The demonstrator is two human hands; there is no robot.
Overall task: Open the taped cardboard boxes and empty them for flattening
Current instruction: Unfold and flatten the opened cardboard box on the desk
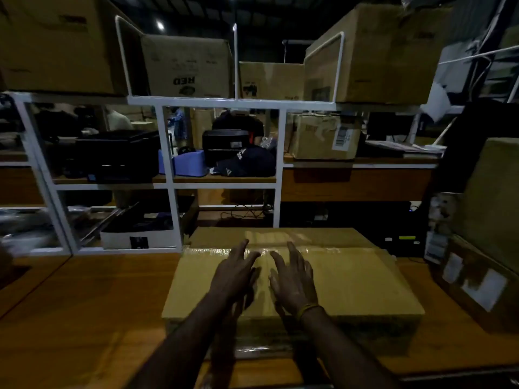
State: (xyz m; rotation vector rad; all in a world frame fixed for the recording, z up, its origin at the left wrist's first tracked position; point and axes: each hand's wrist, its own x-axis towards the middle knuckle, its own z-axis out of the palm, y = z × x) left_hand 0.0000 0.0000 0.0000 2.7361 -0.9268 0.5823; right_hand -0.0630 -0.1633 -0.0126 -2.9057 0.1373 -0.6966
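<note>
Head view is showing a person w/ both hands reaching out over a box that is sitting flat on a wooden table, right in front of them and below a white shelf rack. Left hand and right hand are lying side by side, fingers spread and nearly straight, holding nothing; whether palms are pressing on the lid or hovering just above it can't be told, pic is dim and a bit blurred. Clear tape is running across the lid along the flap seam, just past the fingertips, so the box is looking sealed and the opening step not yet done. Judging by looks: cardboard is appearing stiff but dentable, lid probably flexing under pressure; wide, low shape suggests needing 2 hands to shift it, weight unknown since contents are hidden. Tape is glossy, likely slippery and clingy, so best hold is probably a lifted end or edge at the seam, pinching w/ fingertips and peeling along it, other hand pressing the lid down. More boxes are sitting on the rack top and at far right.
</note>
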